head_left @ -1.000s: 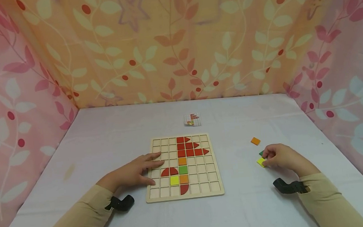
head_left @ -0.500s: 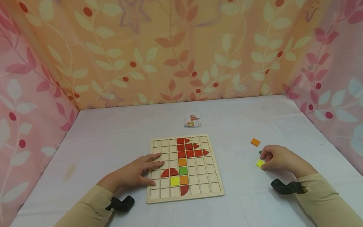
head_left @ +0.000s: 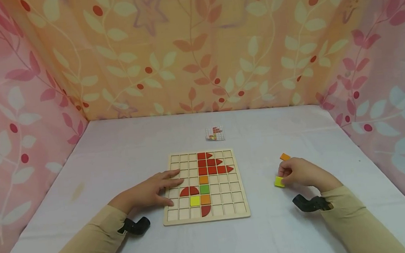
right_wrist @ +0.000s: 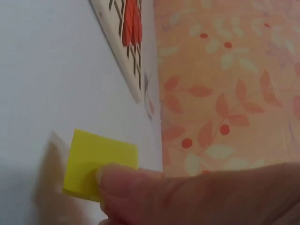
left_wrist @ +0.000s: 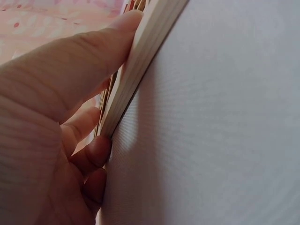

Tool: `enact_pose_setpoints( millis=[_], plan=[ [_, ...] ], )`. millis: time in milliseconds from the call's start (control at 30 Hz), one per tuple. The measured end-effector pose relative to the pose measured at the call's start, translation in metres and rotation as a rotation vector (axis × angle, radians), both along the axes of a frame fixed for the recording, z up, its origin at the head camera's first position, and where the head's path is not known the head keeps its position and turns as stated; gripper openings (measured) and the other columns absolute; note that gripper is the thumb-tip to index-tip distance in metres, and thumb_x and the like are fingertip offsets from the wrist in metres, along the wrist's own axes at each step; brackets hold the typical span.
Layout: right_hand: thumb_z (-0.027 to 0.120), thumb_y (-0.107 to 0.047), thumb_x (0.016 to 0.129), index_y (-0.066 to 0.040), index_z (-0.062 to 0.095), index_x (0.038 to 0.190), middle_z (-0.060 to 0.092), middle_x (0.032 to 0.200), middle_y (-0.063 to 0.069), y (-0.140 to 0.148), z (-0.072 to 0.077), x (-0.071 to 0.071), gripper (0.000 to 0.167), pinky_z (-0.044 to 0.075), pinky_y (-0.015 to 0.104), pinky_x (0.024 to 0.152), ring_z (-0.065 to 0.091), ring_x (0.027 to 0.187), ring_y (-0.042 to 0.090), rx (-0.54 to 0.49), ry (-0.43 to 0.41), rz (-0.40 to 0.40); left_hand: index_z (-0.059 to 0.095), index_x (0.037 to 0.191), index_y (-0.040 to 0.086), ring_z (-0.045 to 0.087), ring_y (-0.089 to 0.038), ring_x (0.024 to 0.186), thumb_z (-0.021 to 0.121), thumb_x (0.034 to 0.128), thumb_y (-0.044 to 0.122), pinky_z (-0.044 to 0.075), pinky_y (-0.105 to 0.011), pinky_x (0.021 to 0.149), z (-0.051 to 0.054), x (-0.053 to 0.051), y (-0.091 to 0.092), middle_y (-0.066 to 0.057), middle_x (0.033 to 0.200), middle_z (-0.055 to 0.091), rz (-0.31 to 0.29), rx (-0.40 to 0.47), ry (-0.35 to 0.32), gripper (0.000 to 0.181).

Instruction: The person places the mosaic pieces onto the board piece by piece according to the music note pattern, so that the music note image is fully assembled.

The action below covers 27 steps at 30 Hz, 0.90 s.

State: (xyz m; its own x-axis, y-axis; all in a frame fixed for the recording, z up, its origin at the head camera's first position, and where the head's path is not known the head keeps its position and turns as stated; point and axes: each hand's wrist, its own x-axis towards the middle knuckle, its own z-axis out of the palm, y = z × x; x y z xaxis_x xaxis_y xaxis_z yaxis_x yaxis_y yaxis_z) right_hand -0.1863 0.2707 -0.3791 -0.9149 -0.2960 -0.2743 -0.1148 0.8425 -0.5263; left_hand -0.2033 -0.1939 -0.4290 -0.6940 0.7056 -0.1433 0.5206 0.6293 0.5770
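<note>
A yellow square tile (head_left: 279, 181) is pinched between the thumb and fingers of my right hand (head_left: 302, 173). The right wrist view shows that yellow tile (right_wrist: 93, 154) tilted, its shadow on the cloth beside it. My left hand (head_left: 145, 194) rests spread on the left side of a wooden grid board (head_left: 227, 198). Close up in the left wrist view, the thumb (left_wrist: 93, 51) lies over the board's edge (left_wrist: 140, 56). Set in the grid are red pieces, including pointed and rounded ones, plus orange tiles, a green tile (head_left: 204, 189) and another yellow tile (head_left: 194, 200).
An orange tile (head_left: 284, 156) lies on the white cloth just beyond my right hand, partly covered by it. Behind the board lies a small printed card (head_left: 210, 134) with a coloured grid pattern. Patterned curtains (head_left: 168, 65) stand around the table's back and sides.
My right hand has moved left with the yellow tile pinched in it. The green piece seen beside it earlier is now out of sight. The left hand has stayed on the board.
</note>
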Motion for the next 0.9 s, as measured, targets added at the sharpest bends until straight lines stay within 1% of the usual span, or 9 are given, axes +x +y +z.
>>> enact_pose_setpoints(
  millis=[67,133,267,333,433,567,733,833,900],
  plan=[
    [0.068,-0.006,0.075,-0.012,0.062,0.075,0.050,0.065,-0.002,-0.012,0.003,-0.003,0.008,0.036,0.030,0.058,0.045,0.066,0.015,-0.010,0.019,0.047,0.040,0.138,0.031,0.013,-0.028,0.137,0.068,0.0749,0.049,0.020,-0.052,0.104,0.000,0.000,0.000,0.005,0.152,0.016,0.000,0.000,0.002,0.071],
    [0.068,-0.006,0.076,-0.014,0.064,0.073,0.052,0.064,-0.004,-0.025,0.005,-0.005,0.009,0.038,0.029,0.057,0.046,0.065,0.014,-0.025,0.047,0.091,0.040,0.138,0.031,0.013,-0.028,0.137,0.067,0.0750,0.050,0.019,-0.052,0.104,-0.001,-0.001,0.000,0.005,0.152,0.016,-0.001,-0.004,0.006,0.071],
    [0.068,-0.009,0.079,-0.016,0.065,0.071,0.055,0.065,-0.005,-0.058,0.008,-0.010,0.011,0.039,0.029,0.057,0.047,0.065,0.014,-0.060,0.061,0.134,0.040,0.139,0.031,0.013,-0.028,0.137,0.066,0.0752,0.051,0.019,-0.052,0.104,-0.001,-0.002,-0.001,0.005,0.152,0.016,-0.008,-0.009,0.012,0.072],
    [0.068,-0.011,0.080,-0.016,0.065,0.071,0.056,0.066,-0.005,-0.076,0.009,-0.011,0.011,0.039,0.029,0.058,0.047,0.066,0.014,-0.059,0.062,0.142,0.040,0.139,0.031,0.013,-0.027,0.137,0.066,0.0753,0.052,0.019,-0.051,0.104,-0.002,-0.002,-0.001,0.005,0.152,0.016,-0.009,-0.010,0.016,0.072],
    [0.068,-0.013,0.081,-0.017,0.063,0.072,0.055,0.066,-0.005,-0.099,0.010,-0.011,0.011,0.039,0.028,0.059,0.048,0.067,0.013,-0.065,0.074,0.179,0.039,0.139,0.032,0.013,-0.027,0.137,0.066,0.0754,0.052,0.019,-0.050,0.105,-0.002,-0.002,-0.001,0.006,0.152,0.016,-0.008,-0.012,0.019,0.072],
    [0.068,-0.013,0.082,-0.017,0.060,0.073,0.053,0.065,-0.006,-0.126,0.010,-0.009,0.012,0.040,0.027,0.060,0.048,0.066,0.012,-0.084,0.104,0.248,0.039,0.139,0.032,0.013,-0.027,0.137,0.066,0.0750,0.053,0.020,-0.051,0.104,-0.003,-0.002,-0.001,0.006,0.152,0.016,-0.005,-0.014,0.017,0.072],
    [0.067,-0.014,0.082,-0.019,0.061,0.072,0.053,0.065,-0.009,-0.154,0.009,-0.003,0.013,0.041,0.026,0.060,0.048,0.064,0.009,-0.111,0.147,0.350,0.040,0.138,0.033,0.014,-0.028,0.137,0.066,0.0749,0.053,0.020,-0.051,0.104,-0.002,-0.002,-0.001,0.005,0.152,0.016,-0.004,-0.010,0.019,0.072],
    [0.067,-0.014,0.082,-0.019,0.062,0.071,0.053,0.066,-0.010,-0.170,0.007,0.000,0.013,0.042,0.024,0.061,0.048,0.065,0.008,-0.110,0.155,0.404,0.040,0.138,0.032,0.013,-0.028,0.137,0.066,0.0753,0.052,0.019,-0.052,0.104,-0.002,-0.002,-0.001,0.005,0.152,0.016,-0.006,-0.003,0.017,0.071],
    [0.068,-0.014,0.082,-0.018,0.063,0.072,0.054,0.067,-0.011,-0.179,0.006,0.003,0.012,0.042,0.024,0.062,0.048,0.066,0.008,-0.112,0.142,0.430,0.040,0.138,0.032,0.013,-0.028,0.137,0.066,0.0757,0.052,0.019,-0.052,0.104,-0.003,-0.002,-0.002,0.005,0.152,0.016,-0.008,0.001,0.015,0.071]
  ],
)
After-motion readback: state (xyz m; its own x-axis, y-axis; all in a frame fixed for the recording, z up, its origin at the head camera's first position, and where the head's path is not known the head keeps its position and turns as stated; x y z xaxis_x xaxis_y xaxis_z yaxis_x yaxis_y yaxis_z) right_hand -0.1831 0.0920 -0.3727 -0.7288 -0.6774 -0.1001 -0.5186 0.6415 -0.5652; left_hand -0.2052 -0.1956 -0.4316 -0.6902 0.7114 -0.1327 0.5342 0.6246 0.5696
